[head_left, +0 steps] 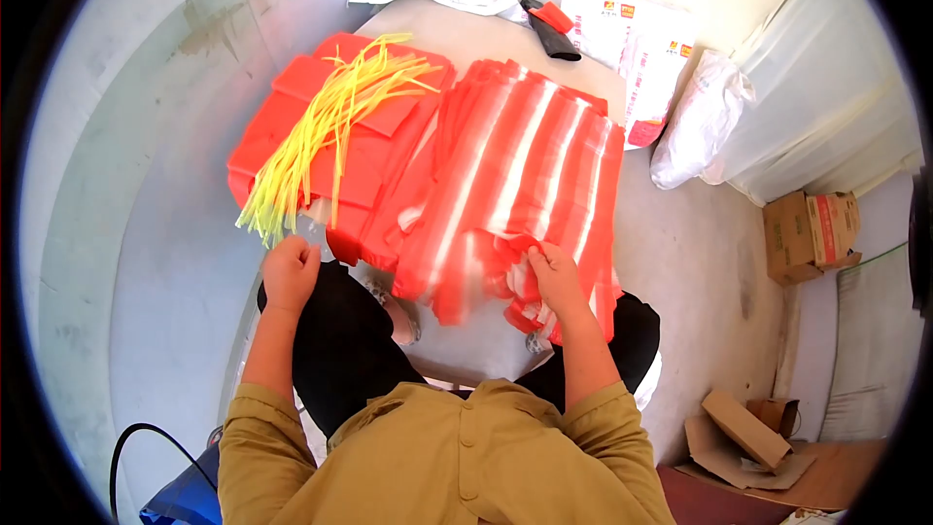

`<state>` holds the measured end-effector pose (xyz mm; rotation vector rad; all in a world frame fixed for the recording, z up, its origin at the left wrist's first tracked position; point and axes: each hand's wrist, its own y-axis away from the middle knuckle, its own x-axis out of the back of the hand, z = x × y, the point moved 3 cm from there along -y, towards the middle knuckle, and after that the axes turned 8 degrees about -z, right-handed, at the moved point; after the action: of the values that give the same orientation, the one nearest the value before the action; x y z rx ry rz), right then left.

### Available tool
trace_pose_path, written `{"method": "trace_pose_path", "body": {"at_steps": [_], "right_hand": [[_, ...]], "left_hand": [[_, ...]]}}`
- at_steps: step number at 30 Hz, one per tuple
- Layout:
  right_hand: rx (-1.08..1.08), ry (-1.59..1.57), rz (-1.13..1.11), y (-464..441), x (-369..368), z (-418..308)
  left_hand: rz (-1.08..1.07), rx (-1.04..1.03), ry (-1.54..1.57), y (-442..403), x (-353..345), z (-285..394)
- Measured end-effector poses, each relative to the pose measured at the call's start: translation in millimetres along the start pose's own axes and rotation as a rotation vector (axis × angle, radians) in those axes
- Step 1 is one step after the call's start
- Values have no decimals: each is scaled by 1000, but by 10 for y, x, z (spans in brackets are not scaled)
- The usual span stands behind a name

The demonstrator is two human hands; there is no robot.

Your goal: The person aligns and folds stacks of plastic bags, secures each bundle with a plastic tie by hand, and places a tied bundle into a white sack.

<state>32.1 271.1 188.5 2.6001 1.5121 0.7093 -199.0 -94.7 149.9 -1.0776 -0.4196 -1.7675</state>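
Head view, looking down past a person's lap at a pale table [423, 29], clock centred mid-view. From the centre out to one o'clock, a pile of striped red-and-white sheets [530, 160], thin and plastic-looking, spread right before the lap, probably for easy reach. Toward four o'clock, the right hand [554, 277], thumb and fingers pinched nearly together on a crumpled near edge of the sheets, perhaps to control that loose part. Between eight and nine o'clock, the left hand [292, 275], curled into a fist just beside the lower ends of some yellow strips [335, 122]; cannot tell of anything inside. At ten to eleven o'clock, those strips, draped across a plain red stack [374, 170], seemingly for closeness to the left hand.
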Motion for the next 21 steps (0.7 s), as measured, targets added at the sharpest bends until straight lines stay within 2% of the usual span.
{"method": "trace_pose_path", "body": {"at_steps": [3, 5, 7, 9, 12, 15, 21], "right_hand": [[69, -90, -26, -100, 44, 197], [61, -39, -16, -160, 94, 325], [70, -29, -20, -204, 119, 374], [91, -63, -30, -219, 134, 413], [109, -93, -20, -231, 149, 447], [126, -144, -15, -210, 168, 413], [55, -214, -61, -226, 237, 475]], "left_hand": [[36, -84, 160, -64, -89, 265], [-74, -104, 253, -125, -162, 546], [-97, -182, 458, -179, -286, 854], [-319, -116, 614, -279, -335, 1157], [-409, -83, 974, -483, -775, 1229], [-484, -48, 1053, -629, -843, 1393], [-565, 183, 1205, -786, -890, 1625]]}}
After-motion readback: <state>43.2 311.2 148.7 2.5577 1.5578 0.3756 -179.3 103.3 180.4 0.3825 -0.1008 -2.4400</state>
